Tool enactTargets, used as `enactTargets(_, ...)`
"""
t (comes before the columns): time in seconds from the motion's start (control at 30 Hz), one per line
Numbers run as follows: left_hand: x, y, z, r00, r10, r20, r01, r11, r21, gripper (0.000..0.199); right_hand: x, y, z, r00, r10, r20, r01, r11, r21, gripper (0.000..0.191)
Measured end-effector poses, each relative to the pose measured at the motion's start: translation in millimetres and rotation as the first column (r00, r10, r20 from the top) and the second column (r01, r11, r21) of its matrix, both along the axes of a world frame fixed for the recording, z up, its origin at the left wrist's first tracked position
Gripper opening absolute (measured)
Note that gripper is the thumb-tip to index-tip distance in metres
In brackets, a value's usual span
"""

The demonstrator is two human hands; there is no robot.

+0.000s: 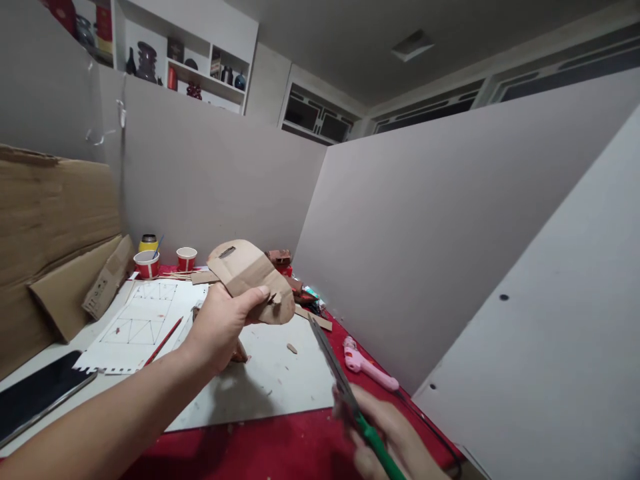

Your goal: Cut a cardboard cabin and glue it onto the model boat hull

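My left hand [220,327] pinches a flat, rounded piece of cardboard [250,270] between thumb and fingers, lifted above the white board [295,380]. The cardboard has a slot near its upper left end and a ragged hole close to my thumb. At the lower right my right hand [380,427], a little blurred, is wrapped round green-handled scissors [345,383]. Their blades point up and left, apart from the cardboard. A brown object [239,352] is partly hidden behind my left hand.
A pink glue gun [370,367] with a cord lies on the red cloth [280,447] at right. Left are paper with drawings [135,327], a red pencil [164,340], a dark phone [43,393] and cardboard sheets [55,227]. Paper cups [187,259] stand behind. Grey panels enclose the table.
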State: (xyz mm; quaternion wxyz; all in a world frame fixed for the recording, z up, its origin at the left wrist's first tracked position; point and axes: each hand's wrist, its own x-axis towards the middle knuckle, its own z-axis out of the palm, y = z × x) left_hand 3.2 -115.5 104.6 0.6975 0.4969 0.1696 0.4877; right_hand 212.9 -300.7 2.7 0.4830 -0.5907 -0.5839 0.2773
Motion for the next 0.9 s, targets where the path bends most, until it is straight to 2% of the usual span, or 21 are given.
enactTargets(0.03,1.1,0.0,0.2,1.000,0.014,-0.007,-0.014,1.000,-0.016,0.034,0.7,6.1,11.3,0.974,-0.050,0.220,0.034,0.997,0.075,0.034)
enactTargets(0.07,2.0,-0.3,0.6,0.999,0.031,-0.012,-0.032,0.999,-0.029,0.035,1.3,12.7,22.7,0.896,-0.066,0.440,0.025,0.995,0.099,0.032)
enactTargets(0.1,2.9,-0.9,1.0,0.999,0.045,-0.017,-0.046,0.998,-0.042,0.036,2.0,19.1,33.6,0.790,-0.156,0.594,0.053,0.981,0.187,0.033)
enactTargets(0.17,4.1,-2.6,2.5,0.997,0.066,-0.029,-0.068,0.995,-0.077,0.034,4.2,30.7,51.0,0.576,-0.271,0.771,0.099,0.960,0.264,0.036)
enactTargets(0.23,4.9,-4.8,4.3,0.996,0.084,-0.011,-0.084,0.989,-0.121,0.030,7.6,39.5,60.7,0.403,-0.336,0.851,0.082,0.939,0.333,0.040)
enactTargets(0.3,5.6,-7.0,5.8,0.995,0.096,0.009,-0.093,0.984,-0.155,0.026,11.3,46.2,64.1,0.279,-0.384,0.880,0.047,0.921,0.387,0.044)
enactTargets(0.47,8.5,-8.8,3.9,0.996,0.093,-0.014,-0.094,0.981,-0.171,0.023,16.4,57.1,65.0,0.092,-0.490,0.867,0.043,0.872,0.488,0.055)
enactTargets(0.6,11.8,-8.6,0.9,0.994,0.108,-0.032,-0.112,0.977,-0.182,0.027,19.0,60.1,66.3,0.022,-0.492,0.870,0.041,0.870,0.491,0.058)
enactTargets(0.73,13.8,-12.3,0.5,0.995,0.089,-0.038,-0.096,0.967,-0.235,0.017,24.0,59.0,65.0,0.036,-0.479,0.877,0.037,0.878,0.478,0.054)
enactTargets(0.8,14.2,-15.0,0.3,0.994,0.095,-0.046,-0.103,0.962,-0.252,0.018,26.6,57.9,64.3,0.095,-0.457,0.885,0.052,0.890,0.454,0.055)
enactTargets(0.9,14.2,-18.0,-1.0,0.994,0.100,-0.051,-0.110,0.959,-0.263,0.021,28.4,56.2,63.4,0.227,-0.405,0.886,0.102,0.914,0.392,0.056)
